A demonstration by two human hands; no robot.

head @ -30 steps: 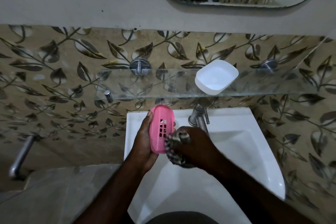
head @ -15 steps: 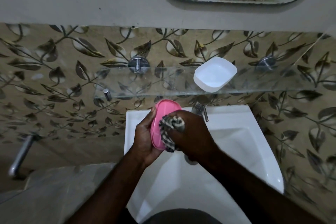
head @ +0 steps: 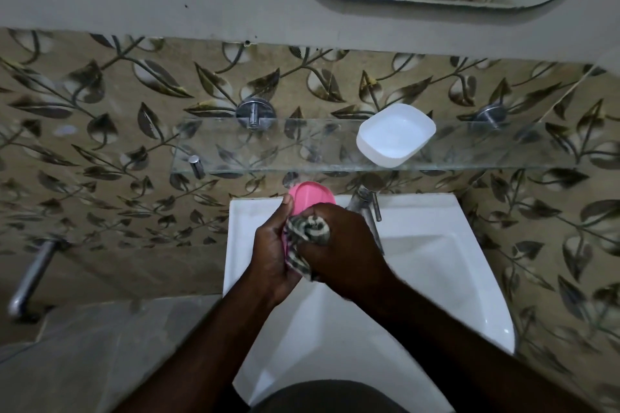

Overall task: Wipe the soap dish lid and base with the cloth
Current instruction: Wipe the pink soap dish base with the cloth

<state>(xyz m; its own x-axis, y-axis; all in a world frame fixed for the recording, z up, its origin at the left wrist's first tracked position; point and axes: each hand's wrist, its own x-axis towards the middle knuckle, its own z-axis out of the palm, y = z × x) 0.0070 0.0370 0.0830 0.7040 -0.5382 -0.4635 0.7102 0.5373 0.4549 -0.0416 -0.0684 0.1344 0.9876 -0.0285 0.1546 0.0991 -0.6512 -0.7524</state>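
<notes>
head view: left hand (head: 268, 255) grips pink lid (head: 310, 196); right hand (head: 339, 251) fingers clutch cloth (head: 307, 228).

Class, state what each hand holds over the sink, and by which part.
Left hand holds the pink soap dish piece by its lower left edge; right hand holds the bunched striped cloth against it.
</notes>
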